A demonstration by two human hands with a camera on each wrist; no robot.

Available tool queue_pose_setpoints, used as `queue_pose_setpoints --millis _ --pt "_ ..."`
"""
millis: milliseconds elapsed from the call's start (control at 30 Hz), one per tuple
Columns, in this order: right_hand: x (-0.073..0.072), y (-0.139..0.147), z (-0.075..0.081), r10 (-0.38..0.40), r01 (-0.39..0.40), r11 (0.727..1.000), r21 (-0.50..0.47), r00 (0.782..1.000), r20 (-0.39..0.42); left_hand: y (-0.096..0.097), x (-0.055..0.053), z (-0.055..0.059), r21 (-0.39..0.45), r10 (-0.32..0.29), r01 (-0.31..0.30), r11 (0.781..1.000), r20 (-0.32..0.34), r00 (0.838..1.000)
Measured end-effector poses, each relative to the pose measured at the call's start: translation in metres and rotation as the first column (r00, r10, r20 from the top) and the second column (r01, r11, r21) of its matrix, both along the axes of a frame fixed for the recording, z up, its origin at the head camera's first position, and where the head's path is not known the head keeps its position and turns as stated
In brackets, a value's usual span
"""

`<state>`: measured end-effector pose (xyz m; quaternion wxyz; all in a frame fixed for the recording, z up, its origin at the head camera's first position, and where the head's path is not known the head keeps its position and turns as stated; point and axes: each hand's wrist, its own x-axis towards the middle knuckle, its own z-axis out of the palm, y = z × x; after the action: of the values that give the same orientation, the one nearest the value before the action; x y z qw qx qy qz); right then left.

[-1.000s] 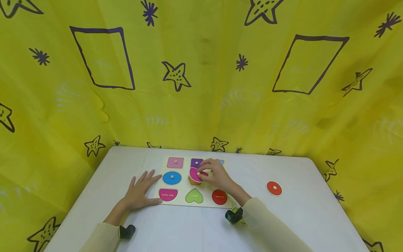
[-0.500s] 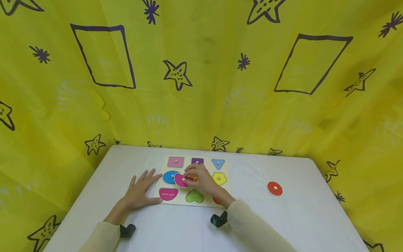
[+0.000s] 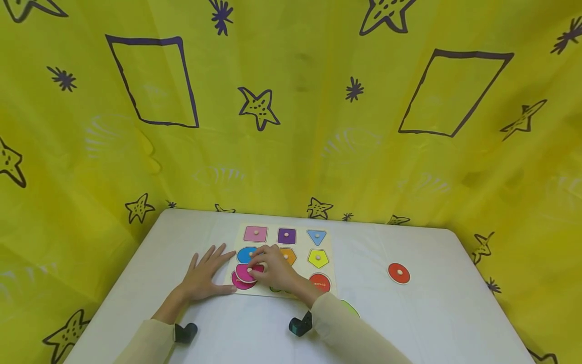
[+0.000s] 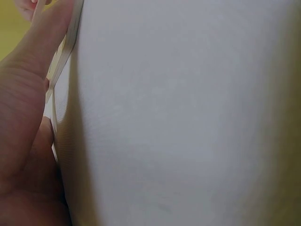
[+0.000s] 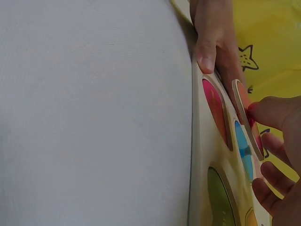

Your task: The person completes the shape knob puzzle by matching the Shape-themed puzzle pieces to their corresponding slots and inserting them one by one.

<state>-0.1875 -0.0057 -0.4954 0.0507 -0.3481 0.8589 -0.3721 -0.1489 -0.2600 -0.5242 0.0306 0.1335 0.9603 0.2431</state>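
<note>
My right hand (image 3: 275, 268) pinches the small knob of a magenta half-round puzzle piece (image 3: 243, 272). In the head view the piece overlaps the matching magenta recess (image 3: 238, 283) at the near left of the puzzle board (image 3: 302, 273). The right wrist view shows the piece (image 5: 241, 96) raised off the board and tilted, thumb and fingers at its knob. My left hand (image 3: 202, 277) lies with spread fingers along the board's left edge, thumb and a fingertip right at it. In the left wrist view, my left hand (image 4: 21, 113) is beside the board's edge.
Seated in the board are a pink rectangle (image 3: 250, 234), a purple square (image 3: 282, 237), a blue triangle (image 3: 317, 240), a yellow pentagon (image 3: 318, 264) and others. A red circle piece (image 3: 399, 277) lies to the right. A green piece (image 3: 350, 307) peeks out behind the right sleeve.
My right hand has carried the magenta piece left and nearer, from over the orange shape to the half-round recess. The left hand stays by the board.
</note>
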Motion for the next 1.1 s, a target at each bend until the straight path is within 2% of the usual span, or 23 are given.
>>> queue_pose_setpoints --millis 300,800,1100 --pt "0.006 -0.007 -0.008 -0.012 0.013 0.999 0.033 1.0 -0.018 0.0 0.001 0.006 -0.009 -0.006 0.006 1.0 0.01 1.0" --pt "0.008 -0.012 -0.015 -0.017 0.033 0.991 0.13 0.993 -0.118 0.0 0.0 0.005 -0.012 0.004 -0.004 1.0 0.008 1.0" --pt "0.009 -0.015 -0.016 -0.023 0.045 0.986 0.16 0.99 -0.138 -0.001 0.0 0.005 -0.005 -0.001 0.001 1.0 0.014 1.0"
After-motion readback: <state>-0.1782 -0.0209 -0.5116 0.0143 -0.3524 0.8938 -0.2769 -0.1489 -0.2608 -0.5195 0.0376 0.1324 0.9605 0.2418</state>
